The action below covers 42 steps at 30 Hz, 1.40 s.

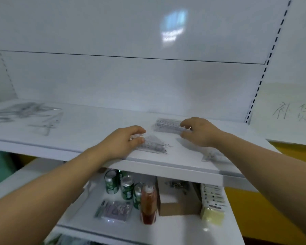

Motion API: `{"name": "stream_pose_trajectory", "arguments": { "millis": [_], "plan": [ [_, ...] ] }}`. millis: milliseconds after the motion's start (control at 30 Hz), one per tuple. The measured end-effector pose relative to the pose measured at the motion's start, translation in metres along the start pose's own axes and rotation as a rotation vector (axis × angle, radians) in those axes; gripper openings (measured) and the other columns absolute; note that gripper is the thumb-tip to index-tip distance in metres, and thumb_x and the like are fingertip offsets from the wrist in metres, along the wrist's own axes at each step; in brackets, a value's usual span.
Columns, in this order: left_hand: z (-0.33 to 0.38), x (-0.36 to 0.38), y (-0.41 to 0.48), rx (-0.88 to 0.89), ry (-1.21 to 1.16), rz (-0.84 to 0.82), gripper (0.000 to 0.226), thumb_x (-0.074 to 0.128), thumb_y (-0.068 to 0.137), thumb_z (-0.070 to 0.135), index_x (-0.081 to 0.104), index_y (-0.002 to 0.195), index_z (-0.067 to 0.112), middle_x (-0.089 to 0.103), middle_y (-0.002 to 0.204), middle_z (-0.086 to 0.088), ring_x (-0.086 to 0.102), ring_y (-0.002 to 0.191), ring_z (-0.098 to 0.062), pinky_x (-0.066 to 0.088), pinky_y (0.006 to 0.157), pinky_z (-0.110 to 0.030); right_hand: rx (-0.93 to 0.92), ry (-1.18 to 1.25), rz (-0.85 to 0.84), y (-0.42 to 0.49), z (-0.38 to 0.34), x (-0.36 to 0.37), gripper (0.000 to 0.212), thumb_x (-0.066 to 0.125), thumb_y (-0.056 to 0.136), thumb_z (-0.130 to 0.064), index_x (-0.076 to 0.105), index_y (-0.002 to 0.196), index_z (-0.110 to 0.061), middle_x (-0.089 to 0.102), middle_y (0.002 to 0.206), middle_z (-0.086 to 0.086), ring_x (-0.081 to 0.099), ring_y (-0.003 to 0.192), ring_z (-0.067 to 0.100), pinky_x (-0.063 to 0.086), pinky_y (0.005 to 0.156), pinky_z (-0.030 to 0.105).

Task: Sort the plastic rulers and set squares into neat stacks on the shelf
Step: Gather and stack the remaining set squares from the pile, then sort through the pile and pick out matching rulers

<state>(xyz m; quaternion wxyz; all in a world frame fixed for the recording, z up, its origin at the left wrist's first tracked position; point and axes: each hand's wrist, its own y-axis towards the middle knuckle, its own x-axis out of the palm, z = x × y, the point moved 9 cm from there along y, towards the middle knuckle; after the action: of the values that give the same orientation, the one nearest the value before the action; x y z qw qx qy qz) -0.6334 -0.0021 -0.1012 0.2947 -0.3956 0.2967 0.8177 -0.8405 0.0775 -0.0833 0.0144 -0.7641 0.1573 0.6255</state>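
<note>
As left hand [124, 141] pinches one set-square stack [155, 145], right hand [200, 132] pinches rulers [167, 126]

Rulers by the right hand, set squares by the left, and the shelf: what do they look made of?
Rulers and set squares: clear, glossy plastic, it seems; the white shelf shows through them, with dark printed marks. Shelf: probably white-painted sheet metal, smooth with a soft sheen, thin folded front edge.

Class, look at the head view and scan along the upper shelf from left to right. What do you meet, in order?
In order: loose pile of clear rulers and set squares → lone set square → left hand → set-square stack it grips → ruler stack → right hand.
</note>
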Motion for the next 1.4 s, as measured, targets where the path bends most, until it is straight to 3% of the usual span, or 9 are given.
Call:
{"name": "stream_pose_trajectory", "arguments": {
  "millis": [167,267,367,533,667,800,933,1200,1400],
  "plan": [
    [-0.006,0.006,-0.011,-0.053,0.058,-0.071,0.039,0.054,0.093,0.039,0.055,0.129,0.025,0.055,0.133,0.002,0.052,0.117,-0.011,0.037,0.092,-0.022,-0.093,0.028,-0.235,-0.019,-0.037,0.022,0.041,0.056,0.087,-0.037,0.059,0.124,-0.019,0.058,0.125,-0.003,0.054,0.109,0.016,0.042,0.100,0.033],
    [-0.003,0.011,-0.013,-0.047,0.076,-0.106,0.050,0.062,0.088,0.037,0.051,0.134,0.020,0.052,0.137,0.001,0.049,0.124,-0.014,0.035,0.101,-0.023,-0.112,0.018,-0.250,-0.023,-0.046,0.026,0.038,0.056,0.086,-0.031,0.062,0.122,-0.022,0.059,0.123,-0.004,0.054,0.107,0.015,0.044,0.098,0.033],
    [0.001,0.012,-0.011,-0.020,0.079,-0.094,0.047,0.061,0.090,0.031,0.052,0.134,0.017,0.053,0.137,-0.002,0.049,0.123,-0.015,0.033,0.099,-0.019,-0.138,0.031,-0.263,-0.027,-0.052,0.030,0.040,0.054,0.087,-0.025,0.058,0.126,-0.031,0.057,0.116,-0.006,0.053,0.104,0.013,0.044,0.094,0.031],
    [0.002,0.010,-0.005,-0.005,0.107,-0.067,0.043,0.059,0.091,0.030,0.052,0.133,0.024,0.052,0.137,0.001,0.048,0.124,-0.016,0.034,0.102,-0.026,-0.116,0.021,-0.294,-0.030,-0.044,0.031,0.045,0.052,0.089,-0.027,0.049,0.134,-0.032,0.045,0.139,-0.001,0.044,0.124,0.018,0.036,0.105,0.035],
    [-0.002,0.009,-0.001,-0.052,0.052,-0.086,0.054,0.063,0.087,0.037,0.045,0.137,0.028,0.048,0.139,0.004,0.048,0.118,-0.015,0.039,0.092,-0.026,-0.097,-0.077,-0.345,-0.026,-0.039,0.033,0.047,0.049,0.091,-0.031,0.045,0.137,-0.031,0.037,0.147,-0.002,0.036,0.134,0.021,0.030,0.110,0.038],
    [-0.018,-0.003,-0.009,-0.090,0.081,-0.085,0.060,0.062,0.086,0.044,0.041,0.140,0.027,0.042,0.145,0.003,0.042,0.129,-0.016,0.035,0.103,-0.031,-0.115,-0.160,-0.327,-0.006,-0.058,0.014,0.048,0.048,0.093,-0.026,0.040,0.141,-0.025,0.035,0.150,0.000,0.034,0.136,0.020,0.027,0.109,0.034],
    [-0.062,-0.041,-0.023,-0.151,0.178,-0.059,0.058,0.058,0.089,0.045,0.040,0.141,0.026,0.036,0.150,0.002,0.033,0.136,-0.017,0.026,0.111,-0.032,-0.164,-0.168,-0.274,0.026,-0.107,0.007,0.047,0.044,0.096,-0.034,0.039,0.142,-0.024,0.034,0.150,0.000,0.033,0.136,0.020,0.027,0.110,0.034],
    [-0.204,-0.151,-0.071,-0.354,0.258,0.009,0.056,0.055,0.090,0.047,0.042,0.139,0.024,0.033,0.152,0.003,0.032,0.137,-0.018,0.025,0.110,-0.032,-0.228,-0.119,-0.260,0.099,-0.258,0.057,0.058,0.042,0.094,-0.054,0.036,0.143,-0.025,0.033,0.151,-0.001,0.031,0.138,0.020,0.027,0.112,0.035],
    [-0.308,-0.233,-0.114,-0.475,0.295,0.029,0.056,0.054,0.090,0.048,0.042,0.140,0.025,0.033,0.152,0.002,0.033,0.137,-0.020,0.027,0.109,-0.032,-0.282,-0.038,-0.289,0.150,-0.382,0.101,0.063,0.041,0.094,-0.055,0.031,0.147,-0.023,0.029,0.153,-0.001,0.029,0.139,0.020,0.024,0.111,0.032]
  ]
}}
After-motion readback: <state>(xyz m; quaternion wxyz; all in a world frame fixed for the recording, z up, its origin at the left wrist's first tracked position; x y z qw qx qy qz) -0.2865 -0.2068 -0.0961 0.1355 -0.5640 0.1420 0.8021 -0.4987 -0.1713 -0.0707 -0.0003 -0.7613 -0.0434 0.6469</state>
